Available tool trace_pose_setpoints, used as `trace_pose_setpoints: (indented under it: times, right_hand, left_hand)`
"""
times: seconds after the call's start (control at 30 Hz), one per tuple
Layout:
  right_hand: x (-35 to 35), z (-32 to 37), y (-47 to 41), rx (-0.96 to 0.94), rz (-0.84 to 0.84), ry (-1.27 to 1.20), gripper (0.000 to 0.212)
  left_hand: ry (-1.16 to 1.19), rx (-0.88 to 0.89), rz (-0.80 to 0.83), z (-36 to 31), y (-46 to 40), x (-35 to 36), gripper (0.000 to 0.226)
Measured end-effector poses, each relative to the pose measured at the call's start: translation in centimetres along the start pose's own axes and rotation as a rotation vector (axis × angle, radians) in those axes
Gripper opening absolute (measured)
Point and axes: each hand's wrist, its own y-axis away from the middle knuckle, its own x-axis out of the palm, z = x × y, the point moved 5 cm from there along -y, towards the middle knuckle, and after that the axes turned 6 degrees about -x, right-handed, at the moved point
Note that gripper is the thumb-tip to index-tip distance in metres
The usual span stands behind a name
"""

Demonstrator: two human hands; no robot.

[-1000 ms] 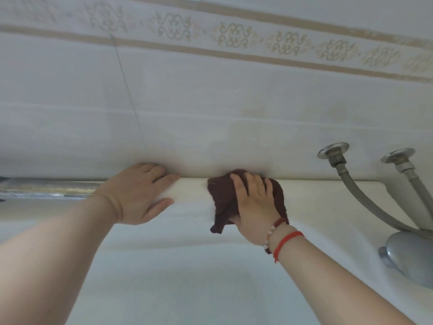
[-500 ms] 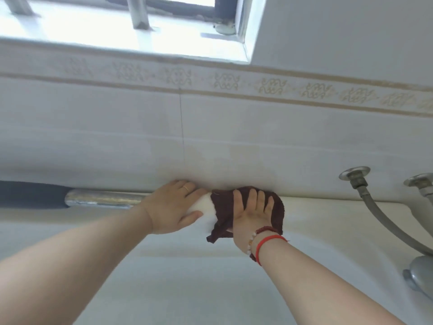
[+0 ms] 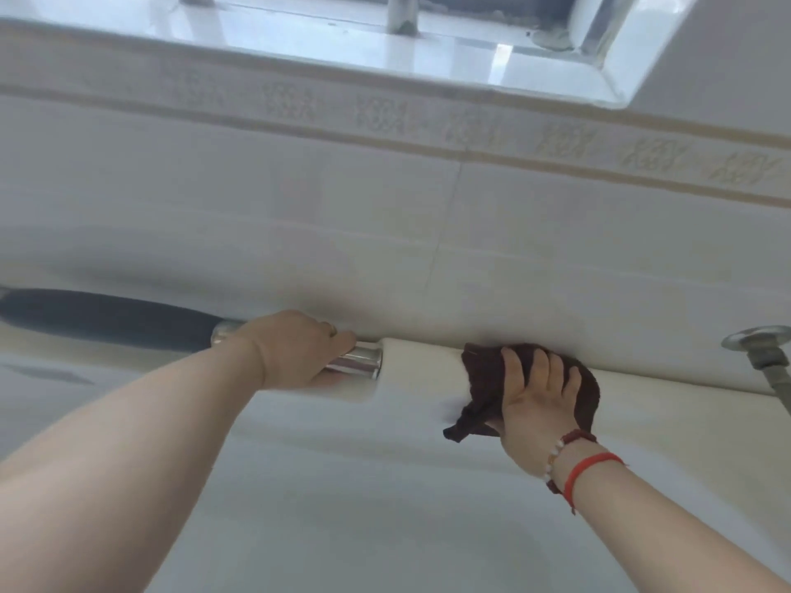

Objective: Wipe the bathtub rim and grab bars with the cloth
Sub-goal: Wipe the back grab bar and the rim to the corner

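Note:
A dark maroon cloth (image 3: 483, 370) lies on the white bathtub rim (image 3: 419, 361) at the far side of the tub. My right hand (image 3: 530, 404) presses flat on the cloth, fingers spread over it. A grab bar (image 3: 364, 361) with a shiny chrome end and a dark grip section (image 3: 107, 318) runs along the rim to the left. My left hand (image 3: 295, 348) is wrapped around the chrome part of the bar, close to where it meets the rim.
A tiled wall (image 3: 385, 216) with a patterned border rises right behind the rim. A window sill (image 3: 385, 57) sits above. A chrome pipe fitting with a hose (image 3: 762, 348) comes out of the wall at the right. The tub's inside (image 3: 364, 507) lies below my arms.
My left hand has slid left off the rim and closed around the chrome bar. The view has tilted up and right, showing the window. The right hand stays on the cloth.

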Motion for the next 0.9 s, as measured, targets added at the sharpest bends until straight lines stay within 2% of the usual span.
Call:
trace_pose_setpoints:
  times: [0.07, 0.17, 0.2, 0.27, 0.3, 0.37, 0.43, 0.5, 0.6, 0.67, 0.8, 0.9]
  right_hand:
    - [-0.7, 1.8, -0.2, 0.029, -0.032, -0.015, 0.087]
    - [-2.8, 8.3, -0.9, -0.112, -0.300, -0.039, 0.112]
    - [-3.1, 10.1, -1.1, -0.187, -0.384, -0.064, 0.110]
    - [-2.5, 11.8, -1.3, -0.283, -0.367, -0.176, 0.106]
    - [-2.0, 11.4, -1.3, -0.328, -0.351, -0.171, 0.106]
    - [-1.5, 8.4, -0.9, -0.440, -0.481, -0.186, 0.102]
    - [-1.3, 3.7, -0.4, -0.419, -0.561, -0.188, 0.093]
    - [-0.7, 0.5, -0.3, -0.352, -0.538, -0.169, 0.088]
    - [-0.4, 2.4, -1.2, -0.223, -0.466, -0.159, 0.105]
    - [-1.2, 5.9, -1.4, -0.192, -0.469, -0.144, 0.103]
    - [-2.4, 9.8, -1.2, -0.287, -0.544, -0.113, 0.108]
    - [-0.8, 6.0, -0.7, -0.434, -0.660, -0.191, 0.100]
  left_hand:
    - [-0.004, 0.015, -0.013, 0.0, 0.0, 0.1, 0.042]
    - [-0.021, 0.044, 0.000, -0.2, 0.1, 0.0, 0.040]
    - [-0.021, 0.045, 0.009, -0.2, 0.0, -0.1, 0.040]
    - [-0.028, 0.044, 0.011, -0.3, 0.0, -0.1, 0.043]
    - [-0.021, 0.043, 0.004, -0.3, 0.0, -0.1, 0.044]
    - [-0.004, 0.040, 0.004, -0.1, 0.1, 0.0, 0.041]
    - [0.022, 0.028, 0.008, 0.1, 0.1, 0.1, 0.038]
    - [0.044, 0.025, 0.004, 0.2, 0.0, 0.4, 0.038]
    - [0.052, 0.022, 0.010, 0.2, -0.1, 0.6, 0.035]
    - [0.039, 0.013, 0.027, 0.3, -0.1, 0.5, 0.035]
    - [-0.029, 0.008, 0.063, -0.1, 0.0, 0.1, 0.041]
    - [-0.027, 0.000, 0.070, -0.1, 0.1, -0.1, 0.038]
